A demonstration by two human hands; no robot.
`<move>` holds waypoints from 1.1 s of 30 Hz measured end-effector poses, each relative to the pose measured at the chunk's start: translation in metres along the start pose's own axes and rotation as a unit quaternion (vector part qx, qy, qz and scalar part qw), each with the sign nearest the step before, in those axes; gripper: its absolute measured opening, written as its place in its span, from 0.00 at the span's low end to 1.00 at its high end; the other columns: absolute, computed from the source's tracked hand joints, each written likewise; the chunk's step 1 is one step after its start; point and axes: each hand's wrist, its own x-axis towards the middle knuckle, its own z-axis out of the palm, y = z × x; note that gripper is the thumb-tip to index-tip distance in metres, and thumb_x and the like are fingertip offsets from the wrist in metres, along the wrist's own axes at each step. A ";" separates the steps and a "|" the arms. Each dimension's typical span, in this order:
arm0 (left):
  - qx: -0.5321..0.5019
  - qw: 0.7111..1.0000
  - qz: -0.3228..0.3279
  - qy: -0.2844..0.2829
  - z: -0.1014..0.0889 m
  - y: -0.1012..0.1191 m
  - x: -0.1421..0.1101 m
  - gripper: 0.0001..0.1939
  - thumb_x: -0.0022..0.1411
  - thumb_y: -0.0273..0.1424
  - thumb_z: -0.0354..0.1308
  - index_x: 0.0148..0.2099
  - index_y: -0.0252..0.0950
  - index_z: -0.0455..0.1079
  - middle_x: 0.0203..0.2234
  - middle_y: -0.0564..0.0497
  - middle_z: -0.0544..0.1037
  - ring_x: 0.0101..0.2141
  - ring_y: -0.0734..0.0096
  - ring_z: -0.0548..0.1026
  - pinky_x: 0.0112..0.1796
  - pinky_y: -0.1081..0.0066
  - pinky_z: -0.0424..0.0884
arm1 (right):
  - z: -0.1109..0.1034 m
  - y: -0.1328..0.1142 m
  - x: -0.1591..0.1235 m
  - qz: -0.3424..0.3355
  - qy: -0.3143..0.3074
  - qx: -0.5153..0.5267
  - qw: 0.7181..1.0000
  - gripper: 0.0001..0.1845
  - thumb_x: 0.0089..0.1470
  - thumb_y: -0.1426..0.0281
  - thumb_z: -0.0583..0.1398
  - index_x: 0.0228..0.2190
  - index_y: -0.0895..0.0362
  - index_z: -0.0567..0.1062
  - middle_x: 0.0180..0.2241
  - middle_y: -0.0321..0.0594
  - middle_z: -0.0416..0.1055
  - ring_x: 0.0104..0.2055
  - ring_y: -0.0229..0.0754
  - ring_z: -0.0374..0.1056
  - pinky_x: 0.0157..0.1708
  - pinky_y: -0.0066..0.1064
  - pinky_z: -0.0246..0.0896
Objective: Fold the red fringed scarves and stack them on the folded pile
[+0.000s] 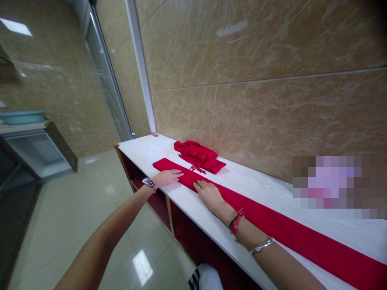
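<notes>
A long red cloth strip (272, 219), which looks like a scarf folded lengthwise, lies along the white top of a low cabinet and runs out of view at the lower right. Near its far end, my left hand (169, 177) rests flat on the fabric with fingers stretched out. My right hand (209, 194) lies on the same strip a little closer to me, fingers extended and slightly bent, palm down. Behind the strip, against the wall, sits a crumpled red scarf (198, 155) with fringe showing at its front edge.
The white cabinet top (137, 147) has open dark red compartments (193, 237) below. A tan tiled wall (256, 112) borders it behind. At the left, a blue basin (22, 117) stands on a counter. A blurred-out patch (331, 181) covers part of the right side.
</notes>
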 end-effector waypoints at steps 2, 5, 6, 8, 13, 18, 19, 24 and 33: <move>0.006 1.000 -0.006 0.002 -0.002 0.001 -0.001 0.18 0.66 0.32 0.46 0.57 0.36 0.61 0.54 0.44 0.66 0.54 0.69 0.64 0.53 0.68 0.59 | -0.002 -0.005 0.012 -0.003 0.000 0.010 1.000 0.20 0.56 0.78 0.48 0.50 0.63 0.66 0.50 0.53 0.66 0.51 0.48 0.62 0.46 0.37 0.59; 0.019 1.000 -0.019 0.011 -0.005 0.008 0.000 0.20 0.66 0.35 0.46 0.57 0.35 0.61 0.53 0.43 0.67 0.53 0.66 0.64 0.52 0.66 0.59 | -0.004 -0.011 0.028 0.026 -0.012 0.052 0.998 0.17 0.57 0.78 0.48 0.44 0.62 0.71 0.45 0.51 0.70 0.47 0.46 0.66 0.44 0.33 0.59; 0.021 0.999 -0.022 0.015 -0.005 0.012 0.001 0.20 0.65 0.36 0.46 0.57 0.35 0.61 0.53 0.43 0.67 0.53 0.65 0.64 0.52 0.65 0.59 | -0.003 -0.011 0.031 0.044 -0.019 0.069 0.997 0.16 0.57 0.77 0.48 0.42 0.61 0.72 0.43 0.50 0.71 0.45 0.45 0.67 0.43 0.31 0.60; 0.019 0.999 -0.029 0.026 -0.005 0.017 0.003 0.20 0.64 0.36 0.48 0.57 0.36 0.61 0.53 0.44 0.66 0.54 0.65 0.62 0.53 0.65 0.59 | -0.002 -0.010 0.035 0.072 -0.022 0.107 0.991 0.16 0.58 0.76 0.47 0.41 0.61 0.73 0.40 0.48 0.73 0.42 0.43 0.69 0.40 0.29 0.60; 0.038 0.996 -0.068 0.032 -0.002 0.013 0.002 0.22 0.61 0.22 0.45 0.58 0.37 0.59 0.56 0.45 0.63 0.56 0.68 0.61 0.53 0.66 0.59 | 0.006 -0.003 0.029 0.041 0.031 0.214 0.976 0.17 0.58 0.76 0.48 0.43 0.60 0.72 0.44 0.45 0.73 0.46 0.39 0.67 0.45 0.25 0.58; 0.040 0.991 -0.128 -0.026 0.002 -0.012 -0.016 0.27 0.58 0.16 0.39 0.58 0.33 0.58 0.57 0.41 0.60 0.57 0.67 0.59 0.52 0.66 0.59 | 0.013 -0.004 0.025 0.020 0.025 0.179 0.983 0.17 0.57 0.76 0.50 0.45 0.62 0.72 0.48 0.47 0.69 0.52 0.42 0.62 0.52 0.30 0.53; 0.032 0.990 -0.129 -0.039 0.003 -0.016 -0.019 0.28 0.57 0.15 0.38 0.59 0.32 0.56 0.58 0.41 0.59 0.57 0.68 0.58 0.53 0.67 0.58 | 0.015 -0.005 0.025 0.020 0.027 0.168 0.985 0.17 0.56 0.76 0.50 0.46 0.62 0.71 0.49 0.48 0.68 0.53 0.42 0.62 0.53 0.31 0.52; -0.031 0.991 -0.099 -0.082 0.003 -0.034 -0.026 0.36 0.51 0.13 0.39 0.63 0.35 0.47 0.59 0.46 0.57 0.59 0.71 0.53 0.55 0.66 0.53 | 0.024 -0.005 0.023 0.003 0.031 0.129 0.991 0.19 0.58 0.75 0.50 0.50 0.63 0.67 0.53 0.49 0.64 0.56 0.41 0.57 0.56 0.34 0.49; -0.084 0.969 -0.229 -0.046 -0.001 -0.002 0.001 0.23 0.66 0.37 0.38 0.63 0.45 0.51 0.62 0.47 0.48 0.60 0.47 0.46 0.51 0.42 0.52 | 0.019 -0.008 0.020 0.053 -0.019 0.118 0.991 0.28 0.61 0.60 0.43 0.57 0.61 0.57 0.60 0.50 0.52 0.62 0.51 0.45 0.57 0.50 0.38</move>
